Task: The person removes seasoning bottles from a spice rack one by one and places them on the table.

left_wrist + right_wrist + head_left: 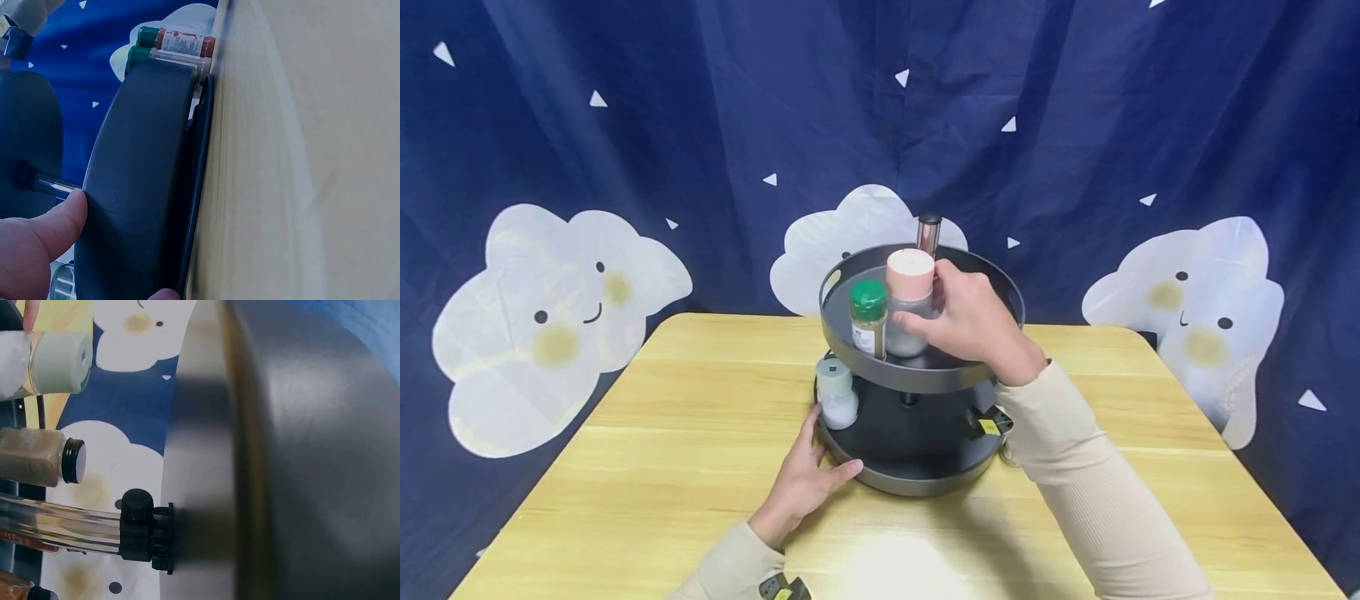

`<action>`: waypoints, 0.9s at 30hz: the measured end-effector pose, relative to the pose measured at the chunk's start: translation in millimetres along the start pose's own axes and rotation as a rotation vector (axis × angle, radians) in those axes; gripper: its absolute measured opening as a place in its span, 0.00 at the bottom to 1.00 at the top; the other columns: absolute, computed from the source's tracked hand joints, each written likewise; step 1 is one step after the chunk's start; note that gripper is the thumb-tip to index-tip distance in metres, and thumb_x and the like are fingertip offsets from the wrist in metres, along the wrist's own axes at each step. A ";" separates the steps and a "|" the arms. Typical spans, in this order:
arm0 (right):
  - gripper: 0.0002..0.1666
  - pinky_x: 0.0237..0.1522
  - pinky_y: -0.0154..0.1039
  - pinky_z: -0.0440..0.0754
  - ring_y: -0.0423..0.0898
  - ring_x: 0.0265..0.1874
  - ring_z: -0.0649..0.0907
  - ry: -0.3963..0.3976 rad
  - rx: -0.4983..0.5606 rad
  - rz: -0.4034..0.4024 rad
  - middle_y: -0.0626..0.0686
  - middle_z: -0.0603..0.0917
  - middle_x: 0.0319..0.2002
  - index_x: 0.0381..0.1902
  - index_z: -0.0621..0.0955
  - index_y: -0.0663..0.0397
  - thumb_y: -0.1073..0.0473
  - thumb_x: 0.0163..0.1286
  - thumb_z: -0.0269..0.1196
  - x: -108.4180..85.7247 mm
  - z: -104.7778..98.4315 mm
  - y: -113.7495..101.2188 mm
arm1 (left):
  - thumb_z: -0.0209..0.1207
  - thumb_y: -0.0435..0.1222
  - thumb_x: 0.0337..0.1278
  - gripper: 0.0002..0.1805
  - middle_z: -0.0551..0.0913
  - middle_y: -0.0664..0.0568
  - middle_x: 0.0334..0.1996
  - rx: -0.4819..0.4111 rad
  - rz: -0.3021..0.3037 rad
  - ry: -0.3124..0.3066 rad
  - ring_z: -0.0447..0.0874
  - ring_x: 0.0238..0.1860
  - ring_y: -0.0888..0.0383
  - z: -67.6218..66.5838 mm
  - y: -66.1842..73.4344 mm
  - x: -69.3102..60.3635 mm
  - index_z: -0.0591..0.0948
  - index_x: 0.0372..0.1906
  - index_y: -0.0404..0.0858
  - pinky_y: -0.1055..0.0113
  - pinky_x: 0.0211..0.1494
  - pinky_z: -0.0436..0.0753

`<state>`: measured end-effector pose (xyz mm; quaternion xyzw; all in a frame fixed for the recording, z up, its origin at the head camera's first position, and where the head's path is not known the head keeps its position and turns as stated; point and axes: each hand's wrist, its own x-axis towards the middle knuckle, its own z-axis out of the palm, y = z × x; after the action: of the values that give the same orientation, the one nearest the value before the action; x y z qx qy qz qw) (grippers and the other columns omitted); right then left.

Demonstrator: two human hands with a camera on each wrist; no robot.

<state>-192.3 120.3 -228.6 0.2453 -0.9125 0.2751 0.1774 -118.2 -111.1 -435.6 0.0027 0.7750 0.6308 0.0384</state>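
Observation:
A two-tier black rack stands on the table. On its upper tier, my right hand grips a pink-lidded jar, thumb at the front and fingers behind. Beside that jar, on its left, is a green-capped bottle. My left hand rests against the lower tier's rim at the front left, fingers spread, thumb touching the rim. Close to those fingers, a jar with a pale green lid stands on the lower tier. The right wrist view does not show my right hand.
The rack's post rises behind the pink-lidded jar. Green-capped bottles stand past the rack in the left wrist view. A brown-filled jar with a black lid shows in the right wrist view. Wooden tabletop extends around the rack.

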 end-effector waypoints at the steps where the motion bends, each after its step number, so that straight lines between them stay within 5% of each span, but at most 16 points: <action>1: 0.30 0.34 0.44 0.81 0.49 0.31 0.82 0.002 0.001 0.001 0.56 0.83 0.32 0.41 0.75 0.63 0.46 0.53 0.72 -0.4 -0.2 0.1 | 0.75 0.34 0.43 0.61 0.42 0.35 0.75 -0.001 0.001 -0.001 0.54 0.69 0.30 -0.2 -0.1 0.0 0.46 0.78 0.42 0.46 0.66 0.67; 27: 0.28 0.33 0.44 0.80 0.51 0.31 0.82 0.110 0.039 0.028 0.56 0.83 0.31 0.41 0.76 0.62 0.48 0.51 0.73 -7.6 -13.3 9.1 | 0.75 0.35 0.44 0.60 0.42 0.33 0.75 -0.001 0.022 0.000 0.54 0.68 0.29 -0.2 1.5 -1.3 0.46 0.77 0.39 0.44 0.68 0.62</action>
<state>-188.5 137.4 -225.3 0.2205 -0.8992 0.3085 0.2185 -117.0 -111.1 -434.1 0.0114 0.7745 0.6316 0.0314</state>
